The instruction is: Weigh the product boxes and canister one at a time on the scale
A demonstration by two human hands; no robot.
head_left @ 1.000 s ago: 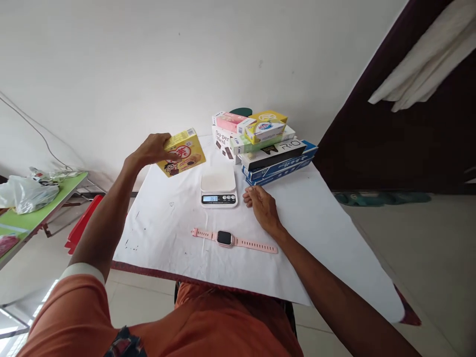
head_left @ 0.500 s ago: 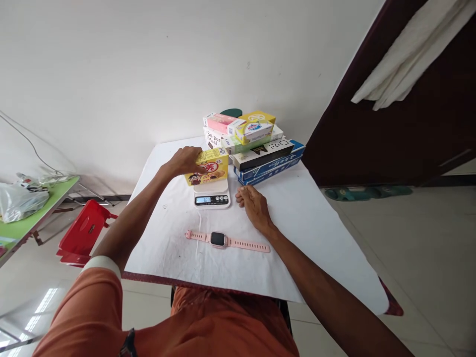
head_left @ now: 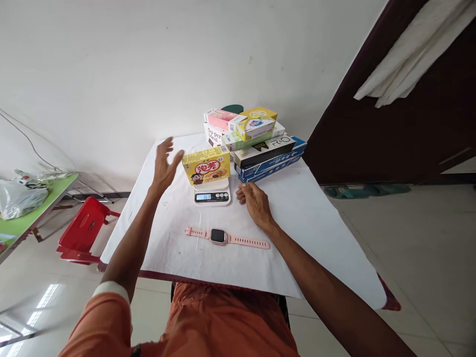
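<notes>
left hand (head_left: 165,166) released yellow box (head_left: 207,167)

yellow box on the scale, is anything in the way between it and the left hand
Nothing visible does: the open left hand is just left of the yellow box, which stands on the white scale.
</notes>
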